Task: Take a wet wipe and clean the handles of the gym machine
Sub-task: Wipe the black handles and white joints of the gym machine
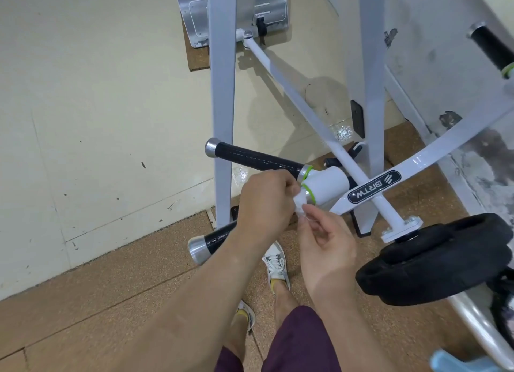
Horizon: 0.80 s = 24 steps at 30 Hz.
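Both hands, left hand and right hand, pinching wet wipe between fingertips beside lower handle; handles apparently not wiped yet.

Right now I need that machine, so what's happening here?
A person is standing at the gym machine with a white wipe pinched between both hands: the left hand grips it by the green-ringed collar, and the right hand pulls at its lower end. The wipe is bunched, not spread on a grip. The upper handle looks glossy, maybe damp. The lower handle runs under the left forearm, and another handle is at the top right.
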Tool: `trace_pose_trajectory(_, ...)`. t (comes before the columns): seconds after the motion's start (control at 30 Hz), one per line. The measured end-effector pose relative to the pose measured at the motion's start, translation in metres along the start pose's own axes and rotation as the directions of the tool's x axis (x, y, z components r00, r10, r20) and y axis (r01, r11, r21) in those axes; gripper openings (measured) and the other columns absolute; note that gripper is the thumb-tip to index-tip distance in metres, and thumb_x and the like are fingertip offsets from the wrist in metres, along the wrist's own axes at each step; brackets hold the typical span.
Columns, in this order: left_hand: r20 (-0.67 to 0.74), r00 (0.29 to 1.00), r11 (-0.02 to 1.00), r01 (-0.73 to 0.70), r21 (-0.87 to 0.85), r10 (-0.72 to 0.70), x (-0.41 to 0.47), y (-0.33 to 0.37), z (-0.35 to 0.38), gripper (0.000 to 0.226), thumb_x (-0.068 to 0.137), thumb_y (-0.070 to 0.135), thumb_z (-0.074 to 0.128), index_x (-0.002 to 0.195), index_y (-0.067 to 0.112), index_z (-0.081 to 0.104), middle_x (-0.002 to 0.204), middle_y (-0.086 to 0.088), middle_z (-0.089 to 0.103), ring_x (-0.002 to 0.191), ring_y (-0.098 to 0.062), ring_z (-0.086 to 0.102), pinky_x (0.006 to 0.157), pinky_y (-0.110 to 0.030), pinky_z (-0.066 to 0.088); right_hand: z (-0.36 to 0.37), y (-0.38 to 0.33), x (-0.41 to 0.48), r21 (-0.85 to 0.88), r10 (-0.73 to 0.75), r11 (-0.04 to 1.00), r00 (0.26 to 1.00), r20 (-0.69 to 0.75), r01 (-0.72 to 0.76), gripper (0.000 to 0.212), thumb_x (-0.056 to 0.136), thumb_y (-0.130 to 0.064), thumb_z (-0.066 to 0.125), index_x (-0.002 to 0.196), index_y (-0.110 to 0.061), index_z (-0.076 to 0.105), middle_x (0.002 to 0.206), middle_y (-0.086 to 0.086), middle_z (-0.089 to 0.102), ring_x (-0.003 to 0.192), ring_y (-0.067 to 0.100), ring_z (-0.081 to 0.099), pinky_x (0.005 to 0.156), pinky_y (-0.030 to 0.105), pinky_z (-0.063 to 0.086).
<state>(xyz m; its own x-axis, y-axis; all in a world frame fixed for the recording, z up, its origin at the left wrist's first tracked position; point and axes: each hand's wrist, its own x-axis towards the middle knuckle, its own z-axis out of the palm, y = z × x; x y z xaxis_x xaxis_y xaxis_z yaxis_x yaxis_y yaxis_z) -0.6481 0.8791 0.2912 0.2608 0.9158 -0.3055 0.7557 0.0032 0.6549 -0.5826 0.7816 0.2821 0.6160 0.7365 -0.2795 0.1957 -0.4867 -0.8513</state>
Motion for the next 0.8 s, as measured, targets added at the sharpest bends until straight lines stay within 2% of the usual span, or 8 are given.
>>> trace_pose_trajectory(0.1,0.109,0.982,0.982,0.166,-0.095,-0.155,0.018,-0.003,-0.003,0.012,0.082,0.018,0.065,0.071,0.019,0.068,0.069,0.007,0.065,0.077,-0.016,0.062,0.067,-0.025,0.045,-0.003,-0.007,0.003,-0.078,-0.043,0.996,0.994,0.101,0.051,0.028,0.089,-0.012,0.059,0.116,-0.019,0.065,0.106,-0.010,0.054,0.089,0.003,0.060,0.080,0.007,0.046)
trace_pose_trajectory(0.17,0.156,0.976,0.980,0.167,-0.109,-0.149,0.021,-0.003,-0.008,0.016,0.083,0.021,0.064,0.068,0.018,0.069,0.067,0.003,0.066,0.074,-0.017,0.063,0.065,-0.027,0.048,-0.005,-0.009,0.005,-0.096,-0.038,0.994,0.984,0.173,0.055,0.031,0.091,-0.012,0.057,0.120,-0.019,0.062,0.107,-0.012,0.048,0.090,0.002,0.059,0.081,0.005,0.045)
trace_pose_trajectory(0.27,0.191,0.981,0.999,-0.039,0.004,0.037,0.000,-0.001,-0.009,0.028,0.085,0.034,0.059,0.064,0.016,0.059,0.059,0.000,0.059,0.059,-0.016,0.052,0.056,-0.031,0.041,-0.010,-0.008,0.005,-0.018,0.028,1.000,0.982,0.186,-0.025,0.027,0.090,-0.006,0.057,0.113,-0.019,0.065,0.105,-0.018,0.051,0.089,-0.001,0.059,0.084,0.008,0.046)
trace_pose_trajectory(0.33,0.108,0.973,0.972,-0.214,0.099,0.203,-0.020,-0.004,-0.002,0.023,0.088,0.031,0.057,0.069,0.020,0.049,0.063,0.007,0.049,0.062,-0.016,0.047,0.054,-0.031,0.030,-0.013,-0.005,0.006,0.081,0.130,0.987,0.982,0.140,-0.142,0.023,0.089,-0.002,0.058,0.099,-0.018,0.071,0.103,-0.011,0.062,0.094,0.005,0.063,0.088,0.017,0.050)
trace_pose_trajectory(0.43,-0.029,0.953,0.939,-0.293,0.178,0.303,-0.023,-0.009,0.008,0.016,0.090,0.025,0.050,0.082,0.015,0.060,0.072,0.003,0.058,0.069,-0.022,0.055,0.055,-0.029,0.030,-0.014,-0.003,0.007,0.251,0.280,0.917,0.948,0.153,-0.311,0.027,0.088,0.001,0.058,0.093,-0.023,0.070,0.096,-0.005,0.070,0.093,0.009,0.066,0.087,0.024,0.052)
trace_pose_trajectory(0.57,-0.032,0.990,0.961,-0.127,0.246,0.139,-0.005,0.001,0.010,0.022,0.088,0.024,0.051,0.081,0.015,0.069,0.071,-0.006,0.066,0.067,-0.026,0.056,0.056,-0.031,0.037,-0.013,-0.003,0.010,0.314,0.305,0.881,0.932,0.196,-0.354,0.029,0.089,0.000,0.057,0.096,-0.025,0.069,0.096,-0.005,0.071,0.097,0.010,0.067,0.092,0.031,0.052)
trace_pose_trajectory(0.7,0.147,0.960,0.964,0.218,0.151,-0.240,0.028,0.006,0.005,0.020,0.077,0.015,0.054,0.057,0.010,0.053,0.058,-0.009,0.055,0.062,-0.029,0.053,0.047,-0.027,0.032,-0.013,-0.005,0.011,0.333,0.339,0.860,0.920,0.195,-0.387,0.025,0.089,-0.004,0.058,0.096,-0.025,0.070,0.097,-0.005,0.071,0.095,0.006,0.066,0.094,0.033,0.051)
trace_pose_trajectory(0.8,0.273,0.932,0.969,0.206,0.140,-0.237,0.039,0.007,0.000,0.024,0.078,0.015,0.053,0.055,0.010,0.048,0.066,-0.020,0.057,0.062,-0.028,0.051,0.048,-0.028,0.032,-0.015,-0.003,0.012,0.332,0.345,0.857,0.918,0.197,-0.394,0.023,0.088,-0.005,0.059,0.097,-0.024,0.070,0.097,-0.005,0.070,0.095,0.006,0.066,0.094,0.036,0.051)
